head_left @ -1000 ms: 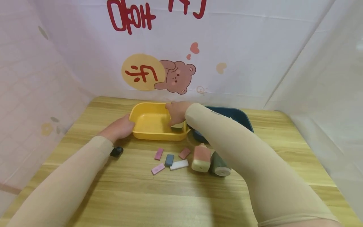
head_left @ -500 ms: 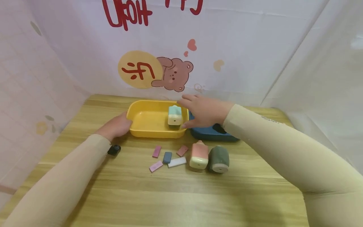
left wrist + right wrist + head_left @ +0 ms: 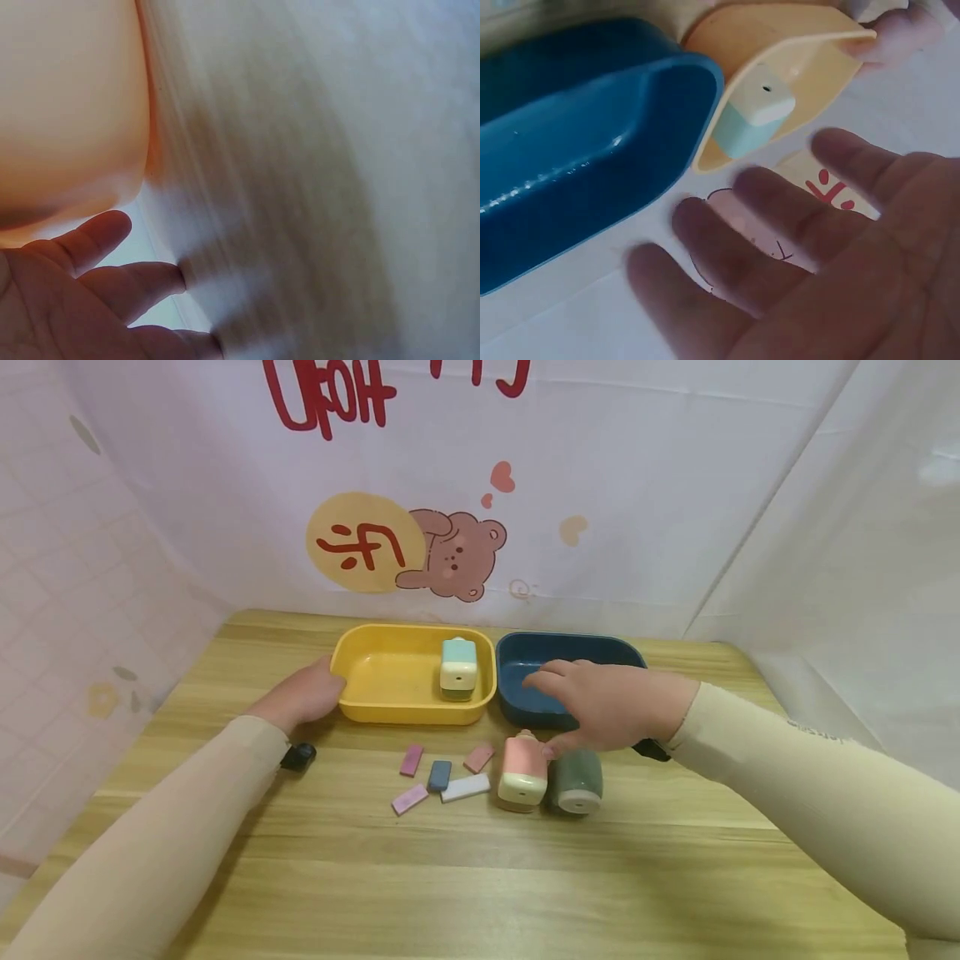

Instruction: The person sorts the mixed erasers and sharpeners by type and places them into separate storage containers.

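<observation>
My left hand point(image 3: 306, 693) holds the left end of a yellow tray point(image 3: 408, 715), its thumb at the rim and its fingers along the outer wall. Inside that tray, at the right, sits a teal-and-cream pencil sharpener point(image 3: 458, 665) with a small hole in its face. My right hand point(image 3: 611, 703) is spread over the front of a dark blue tray point(image 3: 517, 647) and holds nothing. Its thumb overlaps the edge of a pink-and-cream pencil sharpener point(image 3: 523, 770) in the head view. Beside this lies a rounded grey-green sharpener point(image 3: 578, 781), its back partly hidden by the hand.
Several small erasers lie before the yellow tray, among them a white eraser point(image 3: 465, 787), a blue eraser point(image 3: 440, 775) and a pink eraser point(image 3: 411, 760). Both trays stand side by side near the table's back edge, close to a printed white curtain point(image 3: 637, 460).
My right hand has let go of the teal pencil sharpener in the yellow tray. It has moved right and toward me, over the blue tray's front. My left hand stays at the yellow tray.
</observation>
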A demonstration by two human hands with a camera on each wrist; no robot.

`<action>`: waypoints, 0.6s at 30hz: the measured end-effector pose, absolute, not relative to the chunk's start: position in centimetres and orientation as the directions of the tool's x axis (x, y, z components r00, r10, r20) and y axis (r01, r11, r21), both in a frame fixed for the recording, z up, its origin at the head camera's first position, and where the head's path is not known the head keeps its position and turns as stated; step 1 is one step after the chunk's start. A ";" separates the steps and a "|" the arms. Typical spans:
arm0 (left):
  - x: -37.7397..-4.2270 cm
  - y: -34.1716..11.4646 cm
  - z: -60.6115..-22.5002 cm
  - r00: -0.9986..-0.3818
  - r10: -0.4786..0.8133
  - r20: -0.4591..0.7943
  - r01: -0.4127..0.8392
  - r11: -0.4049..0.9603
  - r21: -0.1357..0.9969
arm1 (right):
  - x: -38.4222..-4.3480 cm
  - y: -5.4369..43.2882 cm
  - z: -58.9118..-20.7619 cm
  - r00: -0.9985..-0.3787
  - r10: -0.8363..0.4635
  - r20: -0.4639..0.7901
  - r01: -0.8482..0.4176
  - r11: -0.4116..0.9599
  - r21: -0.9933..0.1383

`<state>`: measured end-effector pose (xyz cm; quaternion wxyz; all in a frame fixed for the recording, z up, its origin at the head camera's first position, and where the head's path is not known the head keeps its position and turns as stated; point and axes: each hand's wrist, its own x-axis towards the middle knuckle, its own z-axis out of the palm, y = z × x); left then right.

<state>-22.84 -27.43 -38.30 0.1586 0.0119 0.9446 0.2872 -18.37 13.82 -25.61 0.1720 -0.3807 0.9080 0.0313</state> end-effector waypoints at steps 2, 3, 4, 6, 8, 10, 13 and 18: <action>-22.8 -27.4 -38.3 -0.949 0.111 -0.294 -0.071 0.835 0.546 | -17.8 14.3 -25.8 -0.642 -0.673 -0.366 -0.704 0.707 -0.066; -22.8 -27.4 -38.3 -0.949 0.110 -0.296 -0.074 0.835 0.545 | -17.5 14.4 -25.9 -0.637 -0.669 -0.382 -0.704 0.708 -0.065; -22.8 -27.4 -38.3 -0.948 0.108 -0.299 -0.076 0.835 0.544 | -17.2 14.5 -26.1 -0.634 -0.661 -0.401 -0.702 0.710 -0.060; -22.9 -27.4 -38.4 -0.947 0.107 -0.304 -0.081 0.835 0.544 | -16.8 14.7 -26.6 -0.629 -0.641 -0.441 -0.692 0.719 -0.058; -22.9 -27.4 -38.4 -0.946 0.108 -0.305 -0.081 0.834 0.546 | -16.4 14.7 -27.2 -0.629 -0.616 -0.474 -0.676 0.735 -0.059; -22.9 -27.4 -38.5 -0.946 0.111 -0.304 -0.079 0.833 0.548 | -16.1 14.8 -28.0 -0.635 -0.592 -0.495 -0.654 0.754 -0.062; -22.9 -27.4 -38.6 -0.947 0.114 -0.302 -0.074 0.834 0.547 | -15.7 14.9 -29.2 -0.643 -0.568 -0.513 -0.632 0.772 -0.063; -22.9 -27.4 -38.7 -0.947 0.114 -0.302 -0.073 0.836 0.544 | -15.6 15.3 -30.9 -0.644 -0.566 -0.514 -0.616 0.782 -0.090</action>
